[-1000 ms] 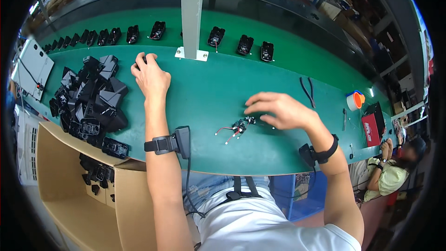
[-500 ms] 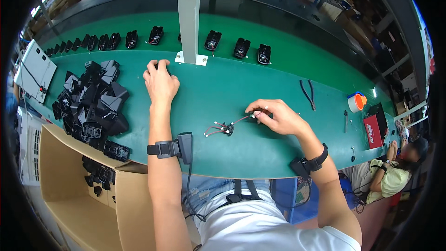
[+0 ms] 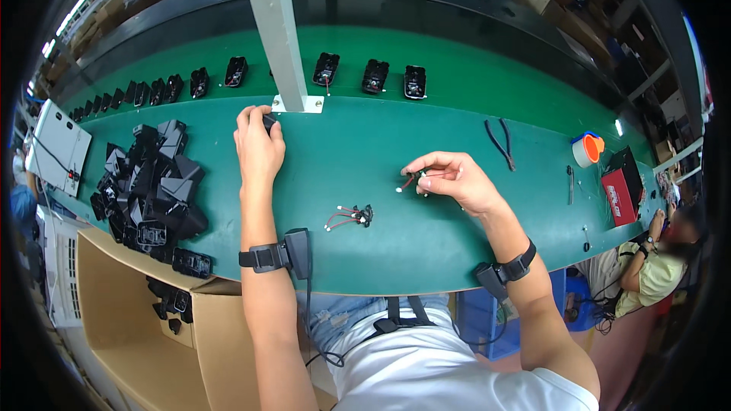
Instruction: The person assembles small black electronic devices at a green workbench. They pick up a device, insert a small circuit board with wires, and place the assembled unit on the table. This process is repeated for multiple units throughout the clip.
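White ltrs (image 3: 612, 200) on red face of red/black box (image 3: 627, 192), R side of tabletop (image 3: 426, 259); v. small, slanted in head cam view.

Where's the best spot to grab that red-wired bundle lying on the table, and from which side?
Probably pinch the dark clump at the right end of the red-wired bundle, coming from above and the right. Its thin wires fan out leftward to white tips, so that approach should leave them clear.

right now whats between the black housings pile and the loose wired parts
In the head view, the left forearm lies between the black housing pile and the loose wired parts, with green tabletop either side.
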Demonstrator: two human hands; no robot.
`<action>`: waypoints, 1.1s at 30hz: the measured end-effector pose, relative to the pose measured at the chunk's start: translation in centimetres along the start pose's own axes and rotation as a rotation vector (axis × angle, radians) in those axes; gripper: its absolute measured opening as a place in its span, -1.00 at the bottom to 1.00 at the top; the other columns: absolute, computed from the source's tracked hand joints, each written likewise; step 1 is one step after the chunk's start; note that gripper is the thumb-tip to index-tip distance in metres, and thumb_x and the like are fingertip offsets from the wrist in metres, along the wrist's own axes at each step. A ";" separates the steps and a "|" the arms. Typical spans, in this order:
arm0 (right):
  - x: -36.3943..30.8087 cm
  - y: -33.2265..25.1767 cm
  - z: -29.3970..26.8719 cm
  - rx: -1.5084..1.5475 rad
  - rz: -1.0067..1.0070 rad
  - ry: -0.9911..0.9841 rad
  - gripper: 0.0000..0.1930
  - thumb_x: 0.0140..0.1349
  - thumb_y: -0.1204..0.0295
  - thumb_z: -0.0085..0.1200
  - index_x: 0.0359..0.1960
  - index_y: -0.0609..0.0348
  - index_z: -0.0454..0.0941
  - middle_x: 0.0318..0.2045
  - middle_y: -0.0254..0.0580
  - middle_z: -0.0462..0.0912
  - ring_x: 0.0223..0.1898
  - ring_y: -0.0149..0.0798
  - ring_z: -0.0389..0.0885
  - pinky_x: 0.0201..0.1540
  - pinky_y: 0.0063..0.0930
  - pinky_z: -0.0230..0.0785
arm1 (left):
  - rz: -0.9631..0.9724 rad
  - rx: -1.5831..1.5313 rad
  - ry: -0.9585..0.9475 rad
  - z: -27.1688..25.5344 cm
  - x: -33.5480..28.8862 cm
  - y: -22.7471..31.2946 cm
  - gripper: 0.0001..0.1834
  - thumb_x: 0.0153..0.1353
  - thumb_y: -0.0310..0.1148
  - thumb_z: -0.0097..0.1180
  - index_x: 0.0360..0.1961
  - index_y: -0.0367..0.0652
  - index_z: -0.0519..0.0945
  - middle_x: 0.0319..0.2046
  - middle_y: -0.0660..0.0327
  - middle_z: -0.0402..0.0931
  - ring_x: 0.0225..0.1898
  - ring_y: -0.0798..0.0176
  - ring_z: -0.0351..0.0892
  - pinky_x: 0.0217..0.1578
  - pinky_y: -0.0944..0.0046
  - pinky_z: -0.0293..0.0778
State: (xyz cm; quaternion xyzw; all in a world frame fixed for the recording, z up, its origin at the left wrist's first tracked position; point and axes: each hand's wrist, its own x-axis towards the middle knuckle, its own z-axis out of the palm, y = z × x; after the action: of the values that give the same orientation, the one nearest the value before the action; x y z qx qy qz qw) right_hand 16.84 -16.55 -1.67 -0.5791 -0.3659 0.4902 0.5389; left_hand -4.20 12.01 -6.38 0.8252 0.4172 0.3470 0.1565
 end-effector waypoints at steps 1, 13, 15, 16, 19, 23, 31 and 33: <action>0.1 0.2 -0.2 -0.004 0.001 0.009 -0.69 0.30 0.59 0.12 0.09 0.30 0.56 -0.11 -0.17 0.72 -0.25 -0.47 0.65 -0.13 -0.58 0.53 | -0.033 0.044 0.003 0.1 -0.2 0.4 -0.60 0.14 -0.39 0.29 0.03 -0.16 0.53 0.14 0.00 0.44 0.13 -0.15 0.45 0.14 -0.04 0.39; -0.5 -0.3 -0.3 -0.334 -0.310 0.204 -0.79 0.23 0.56 0.20 -0.10 0.29 0.67 -0.03 -0.11 0.65 -0.11 -0.37 0.63 -0.06 -0.49 0.59 | -0.148 -0.686 0.139 -0.8 0.7 2.7 -0.78 0.38 -0.31 0.10 -0.07 -0.20 0.60 -0.43 0.31 0.57 -0.53 0.50 0.47 -0.61 0.49 0.22; -0.6 -0.4 -0.5 -0.313 -0.288 0.186 -0.80 0.22 0.56 0.22 -0.12 0.31 0.66 -0.07 -0.12 0.64 -0.13 -0.40 0.62 -0.08 -0.51 0.59 | -0.222 -0.892 -0.049 -1.6 0.6 4.7 -0.75 0.38 -0.27 0.12 -0.07 -0.21 0.60 -0.41 0.29 0.58 -0.53 0.49 0.46 -0.61 0.50 0.22; -0.6 -0.3 -0.3 -0.221 -0.282 0.186 -0.81 0.22 0.57 0.23 -0.13 0.32 0.65 -0.07 -0.11 0.64 -0.14 -0.42 0.62 -0.09 -0.53 0.58 | -0.274 -0.984 -0.147 -2.1 0.2 5.6 -0.73 0.38 -0.25 0.14 -0.07 -0.22 0.60 -0.40 0.28 0.58 -0.54 0.48 0.45 -0.61 0.50 0.22; -0.3 -0.8 -0.2 0.007 -0.262 0.154 -0.84 0.23 0.58 0.23 -0.17 0.34 0.60 -0.09 -0.11 0.64 -0.18 -0.46 0.59 -0.14 -0.58 0.54 | -0.206 -1.175 -0.434 -2.1 -0.9 7.3 -0.64 0.30 -0.28 0.22 0.02 -0.27 0.55 -0.29 0.23 0.60 -0.44 0.46 0.49 -0.48 0.48 0.35; -0.5 -0.5 -0.1 -0.043 -0.319 0.154 -0.84 0.24 0.59 0.22 -0.15 0.33 0.60 -0.10 -0.18 0.63 -0.16 -0.46 0.59 -0.14 -0.57 0.54 | -0.170 -1.297 -0.869 -1.5 -2.8 10.8 -0.34 -0.05 -0.56 0.42 0.15 -0.27 0.46 0.02 0.17 0.54 0.06 0.29 0.55 0.14 0.26 0.46; -1.0 -0.8 -0.2 0.125 -0.320 0.177 -0.74 0.25 0.61 0.19 -0.04 0.29 0.51 -0.09 -0.22 0.59 -0.11 -0.47 0.58 -0.08 -0.57 0.52 | -0.167 -1.260 -1.094 -0.5 -4.0 11.5 -0.44 0.14 -0.46 0.37 0.15 -0.30 0.45 -0.10 0.24 0.58 -0.13 0.39 0.58 -0.09 0.35 0.52; -1.1 -0.9 0.0 0.145 -0.326 0.173 -0.75 0.25 0.64 0.15 -0.04 0.30 0.53 -0.11 -0.23 0.59 -0.09 -0.47 0.58 -0.09 -0.58 0.51 | -0.179 -1.215 -1.149 -0.7 -3.3 11.2 -0.47 0.17 -0.47 0.37 0.15 -0.32 0.46 -0.01 0.21 0.57 -0.06 0.41 0.57 -0.04 0.35 0.53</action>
State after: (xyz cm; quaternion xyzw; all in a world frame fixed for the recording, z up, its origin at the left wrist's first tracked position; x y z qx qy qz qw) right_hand 16.65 -17.43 -0.56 -0.5120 -0.3708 0.3698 0.6809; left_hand 0.42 2.57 -1.22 0.6095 0.0773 0.0235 0.7887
